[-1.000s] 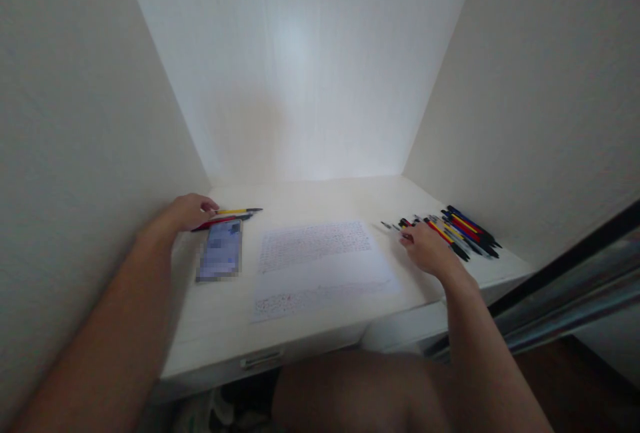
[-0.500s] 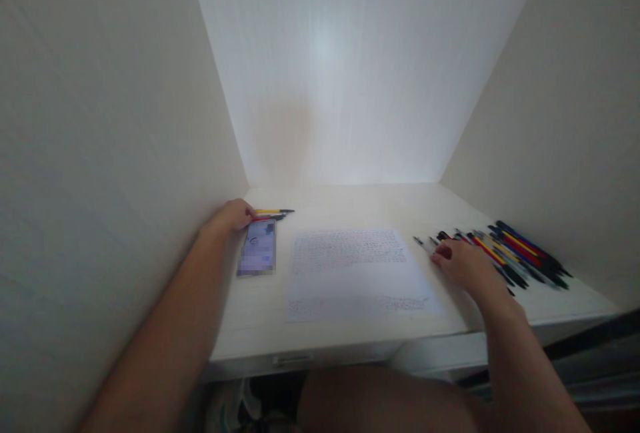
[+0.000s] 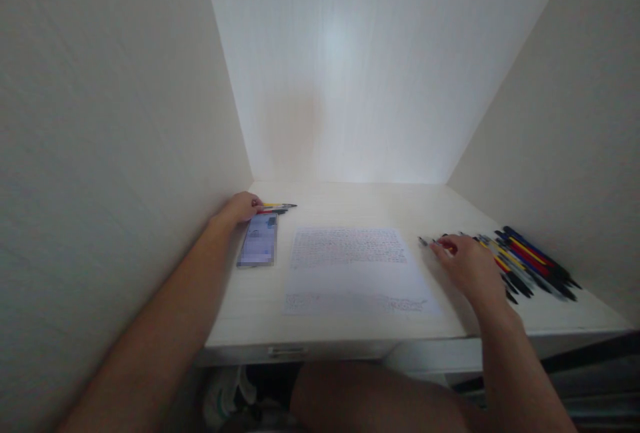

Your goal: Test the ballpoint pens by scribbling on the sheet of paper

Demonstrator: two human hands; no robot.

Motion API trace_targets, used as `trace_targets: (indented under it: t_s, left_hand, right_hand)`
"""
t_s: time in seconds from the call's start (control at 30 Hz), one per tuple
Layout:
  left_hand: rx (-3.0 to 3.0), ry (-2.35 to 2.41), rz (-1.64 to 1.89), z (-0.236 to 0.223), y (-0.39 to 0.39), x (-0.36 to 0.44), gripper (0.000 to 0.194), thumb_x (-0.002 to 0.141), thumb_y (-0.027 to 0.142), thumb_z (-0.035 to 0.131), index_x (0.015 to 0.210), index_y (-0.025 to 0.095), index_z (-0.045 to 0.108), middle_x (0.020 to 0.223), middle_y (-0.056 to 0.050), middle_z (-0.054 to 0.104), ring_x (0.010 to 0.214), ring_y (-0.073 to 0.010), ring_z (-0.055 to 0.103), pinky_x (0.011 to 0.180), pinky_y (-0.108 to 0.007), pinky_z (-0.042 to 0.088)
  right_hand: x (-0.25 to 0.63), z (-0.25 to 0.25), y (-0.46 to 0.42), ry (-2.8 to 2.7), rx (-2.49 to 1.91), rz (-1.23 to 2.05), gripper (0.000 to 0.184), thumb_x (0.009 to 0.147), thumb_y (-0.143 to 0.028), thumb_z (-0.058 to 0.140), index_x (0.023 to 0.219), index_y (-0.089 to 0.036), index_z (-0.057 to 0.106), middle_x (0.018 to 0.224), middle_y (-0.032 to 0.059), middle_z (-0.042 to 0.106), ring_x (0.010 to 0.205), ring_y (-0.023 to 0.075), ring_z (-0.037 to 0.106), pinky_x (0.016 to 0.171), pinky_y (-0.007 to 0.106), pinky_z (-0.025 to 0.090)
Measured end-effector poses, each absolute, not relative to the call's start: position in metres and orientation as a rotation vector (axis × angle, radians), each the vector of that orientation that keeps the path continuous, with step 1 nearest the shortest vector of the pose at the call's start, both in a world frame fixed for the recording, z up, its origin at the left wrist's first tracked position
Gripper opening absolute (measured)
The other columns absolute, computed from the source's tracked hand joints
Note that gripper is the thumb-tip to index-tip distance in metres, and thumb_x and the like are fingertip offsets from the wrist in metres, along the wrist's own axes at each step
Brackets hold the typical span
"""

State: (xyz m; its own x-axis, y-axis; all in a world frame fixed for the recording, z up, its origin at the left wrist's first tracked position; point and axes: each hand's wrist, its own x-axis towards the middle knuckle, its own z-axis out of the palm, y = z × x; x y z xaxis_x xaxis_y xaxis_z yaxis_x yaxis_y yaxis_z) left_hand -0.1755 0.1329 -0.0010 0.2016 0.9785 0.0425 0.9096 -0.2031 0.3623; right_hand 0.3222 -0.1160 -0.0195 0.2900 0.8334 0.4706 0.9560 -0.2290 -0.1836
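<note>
My left hand (image 3: 244, 207) rests at the far left of the desk, its fingers curled over the near ends of a small row of pens (image 3: 280, 207). Yellow, pale and red barrels with dark tips show there, pointing right. My right hand (image 3: 465, 259) is at the left end of a larger spread of pens (image 3: 537, 256), thumb and forefinger pinched together. A slim pen with a dark tip (image 3: 423, 241) sticks out just beyond these fingertips. The right hand covers part of the spread, and what lies under its palm is hidden.
Between the hands lies a sheet of paper (image 3: 350, 273) with lines of handwriting. A phone (image 3: 259, 239) with its screen lit lies just in front of my left hand. Walls (image 3: 325, 119) enclose the white desk (image 3: 250, 323) at the back and both sides.
The view has shifted slightly. My left fingers have moved a little along the row, where a pale pen now shows between the yellow and red ones. The right hand's fingers have lifted slightly.
</note>
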Motion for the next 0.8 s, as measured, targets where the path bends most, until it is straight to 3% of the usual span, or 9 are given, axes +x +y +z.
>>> trace_targets:
  t_s: [0.17, 0.3, 0.47, 0.6, 0.7, 0.8]
  left_hand:
    - [2.282, 1.854, 0.404, -0.005, 0.137, -0.172, 0.017, 0.083, 0.031, 0.072, 0.087, 0.016, 0.078, 0.086, -0.012, 0.074, 0.078, -0.0227, 0.064, 0.070, -0.030, 0.041]
    - [2.390, 1.813, 0.560, 0.003, 0.134, -0.163, 0.023, 0.094, 0.033, 0.060, 0.095, 0.016, 0.075, 0.096, -0.013, 0.074, 0.088, -0.0231, 0.064, 0.077, -0.032, 0.044]
    - [2.650, 1.264, 1.078, 0.016, 0.106, -0.106, 0.028, 0.103, 0.034, 0.050, 0.106, 0.016, 0.071, 0.105, -0.011, 0.073, 0.096, -0.0210, 0.065, 0.086, -0.033, 0.049]
    - [2.928, 0.665, 1.059, 0.004, 0.054, -0.030, 0.030, 0.107, 0.031, 0.046, 0.101, 0.017, 0.072, 0.098, -0.008, 0.071, 0.095, -0.0179, 0.065, 0.089, -0.033, 0.052]
    - [2.915, 0.467, 1.100, -0.012, 0.017, 0.009, 0.029, 0.108, 0.032, 0.047, 0.104, 0.016, 0.071, 0.097, -0.007, 0.070, 0.090, -0.0158, 0.066, 0.083, -0.030, 0.055]
    - [2.823, 0.440, 1.294, -0.022, -0.001, 0.022, 0.028, 0.108, 0.032, 0.049, 0.103, 0.014, 0.070, 0.096, -0.007, 0.070, 0.084, -0.0136, 0.067, 0.078, -0.028, 0.057]
  right_hand:
    - [0.306, -0.019, -0.111, -1.669, -1.741, -0.470, 0.032, 0.095, -0.041, 0.059, 0.092, -0.014, 0.076, 0.093, 0.0153, 0.075, 0.085, 0.0300, 0.070, 0.082, 0.042, 0.053]
    - [0.287, -0.013, -0.109, -1.618, -1.580, -0.376, 0.030, 0.094, -0.042, 0.061, 0.087, -0.016, 0.075, 0.086, 0.0123, 0.074, 0.078, 0.0260, 0.067, 0.076, 0.040, 0.052]
    - [0.245, -0.001, -0.098, -1.391, -1.479, 0.279, 0.040, 0.091, -0.054, 0.066, 0.103, -0.017, 0.076, 0.076, 0.0065, 0.072, 0.064, 0.0192, 0.062, 0.063, 0.034, 0.048]
    - [0.216, 0.005, -0.087, -1.202, -1.295, 0.631, 0.053, 0.091, -0.061, 0.062, 0.115, -0.015, 0.072, 0.076, 0.0054, 0.071, 0.057, 0.0150, 0.056, 0.055, 0.030, 0.042]
    - [0.213, 0.001, -0.083, -1.161, -1.275, 0.689, 0.050, 0.090, -0.063, 0.063, 0.099, -0.015, 0.075, 0.066, 0.0021, 0.065, 0.054, 0.0133, 0.050, 0.052, 0.028, 0.038]
    - [0.222, -0.007, -0.082, -1.102, -1.464, 0.527, 0.048, 0.083, -0.064, 0.070, 0.082, -0.017, 0.073, 0.053, -0.0020, 0.054, 0.049, 0.0127, 0.044, 0.048, 0.028, 0.032]
